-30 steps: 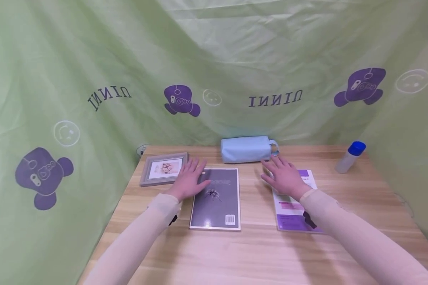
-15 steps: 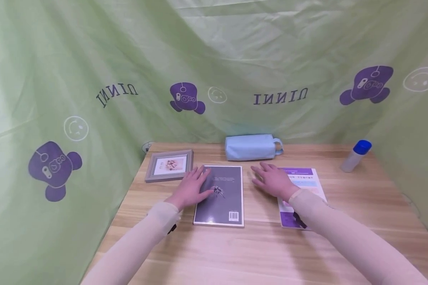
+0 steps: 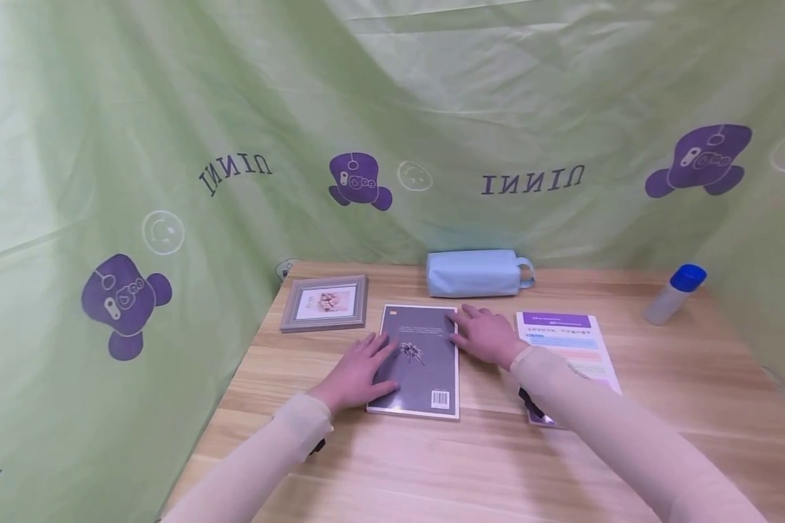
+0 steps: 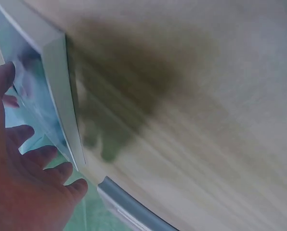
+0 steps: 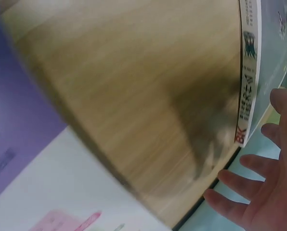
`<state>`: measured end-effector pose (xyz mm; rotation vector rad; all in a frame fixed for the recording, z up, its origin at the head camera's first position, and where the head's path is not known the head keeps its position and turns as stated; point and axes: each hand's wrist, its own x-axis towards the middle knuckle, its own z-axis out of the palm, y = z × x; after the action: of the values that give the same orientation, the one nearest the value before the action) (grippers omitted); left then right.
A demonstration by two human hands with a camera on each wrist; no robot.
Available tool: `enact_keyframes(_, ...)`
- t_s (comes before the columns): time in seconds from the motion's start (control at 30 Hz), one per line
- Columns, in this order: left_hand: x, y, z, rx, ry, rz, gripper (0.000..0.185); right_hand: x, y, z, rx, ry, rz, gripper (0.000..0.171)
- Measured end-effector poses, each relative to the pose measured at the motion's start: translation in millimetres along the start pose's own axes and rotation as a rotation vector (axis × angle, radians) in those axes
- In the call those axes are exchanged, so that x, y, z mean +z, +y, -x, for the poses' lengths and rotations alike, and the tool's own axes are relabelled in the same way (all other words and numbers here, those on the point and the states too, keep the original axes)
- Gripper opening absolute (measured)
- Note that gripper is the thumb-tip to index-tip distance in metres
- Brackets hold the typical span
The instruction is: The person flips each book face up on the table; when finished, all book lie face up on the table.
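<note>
A dark grey book point(image 3: 421, 374), with a spider-like picture and a barcode on its cover, lies flat on the wooden table. Over its left edge is my left hand point(image 3: 356, 372), fingers spread; the left wrist view has those fingers point(image 4: 61, 171) straight or slightly bent beside the book point(image 4: 61, 91). At the upper right edge, the fingertips of my right hand point(image 3: 487, 335) reach the cover. In the right wrist view the printed spine point(image 5: 248, 72) faces this hand point(image 5: 273, 178), whose fingers are spread apart. Whether either hand touches the book I cannot tell.
A purple-and-white book point(image 3: 562, 330) lies to the right, partly under my right sleeve. Behind stand a light blue pencil case point(image 3: 474, 274) and, far right, a blue-capped bottle point(image 3: 674, 294). A grey picture frame point(image 3: 325, 303) lies back left. A green curtain point(image 3: 392, 87) encloses the table.
My right hand has moved left, from over the purple-and-white book to the grey book's right edge. My left hand has come nearer along the grey book's left side. The head view has shifted slightly.
</note>
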<state>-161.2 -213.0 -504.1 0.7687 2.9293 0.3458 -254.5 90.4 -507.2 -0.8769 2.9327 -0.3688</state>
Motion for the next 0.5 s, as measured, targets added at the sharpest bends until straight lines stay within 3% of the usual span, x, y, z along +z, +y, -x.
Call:
enact_keyframes(0.3,17.6,0.3,22.6,0.090,-0.013,-0.023,0.079,8.1,-10.3,-10.7,-0.004,-0.025,0.006,0.061)
enact_keyframes(0.5,25.3,3.4,31.4,0.101,-0.021,-0.036,0.083,10.4,-8.7,-16.5,0.005,-0.030,0.001,0.062)
